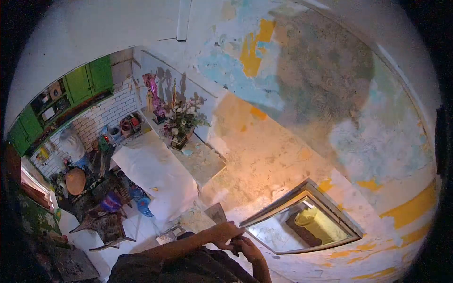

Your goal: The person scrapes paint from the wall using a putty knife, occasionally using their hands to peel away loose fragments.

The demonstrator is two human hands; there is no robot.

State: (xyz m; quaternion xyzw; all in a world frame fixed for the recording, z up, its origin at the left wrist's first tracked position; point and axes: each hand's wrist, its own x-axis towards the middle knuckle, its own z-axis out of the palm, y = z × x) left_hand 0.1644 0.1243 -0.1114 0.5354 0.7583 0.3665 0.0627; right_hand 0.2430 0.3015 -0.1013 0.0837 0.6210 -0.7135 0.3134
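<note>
Broadly, a patchy, peeling wall [283,146] spans the right, with a white-covered table [155,174] left. A framed pane [297,226] slants just beside the right hand [248,248]; flowers [185,119] stand near the table's right edge. A brown panel [215,213] shows just beyond the left hand [226,234]. The hands meet; any grasp is unclear.

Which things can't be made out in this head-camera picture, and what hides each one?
All in the head view:
- Anything between the left hand and right hand: their overlap hides it.
- The rest of the right forearm: cut off by the bottom edge.
- Small shelf items among the green cupboards: too small and dim to name.
</note>
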